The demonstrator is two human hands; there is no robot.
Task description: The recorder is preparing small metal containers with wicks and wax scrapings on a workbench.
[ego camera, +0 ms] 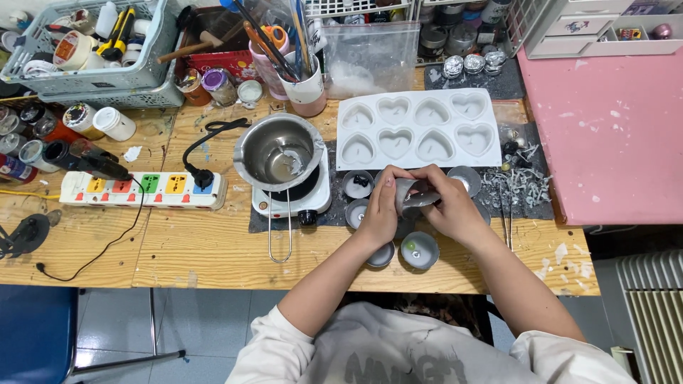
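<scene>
Worktop: a wooden bench (213, 249), crowded along its back edge with baskets, jars and tool cups; a pink table (612, 135) butts against its right end.

Left hand (380, 210): I close it around one side of a small grey candle cup (415, 193), thumb on top.

Right hand (448, 206): closed on the other side of the same cup, fingers curled over its rim, so both hands grip it together.

Where the cup is: lifted just above the front middle of the bench, over the dark mat, tilted on its side.

Mould: a white heart mould (418, 128) lies behind my hands; its eight hearts look filled with pale wax and wicks (hard to be sure how set it is).

Pot: a steel melting pot (277, 151) sits on a small white hotplate (292, 195) to the left, nearly empty with a pale residue.

Done so far: as I judge it, the pouring is finished.

Left to do: several round grey cups (420, 250) lie around my hands near the front edge, apparently awaiting the same handling.

Power: a white power strip (142, 189) lies left of the hotplate.
</scene>
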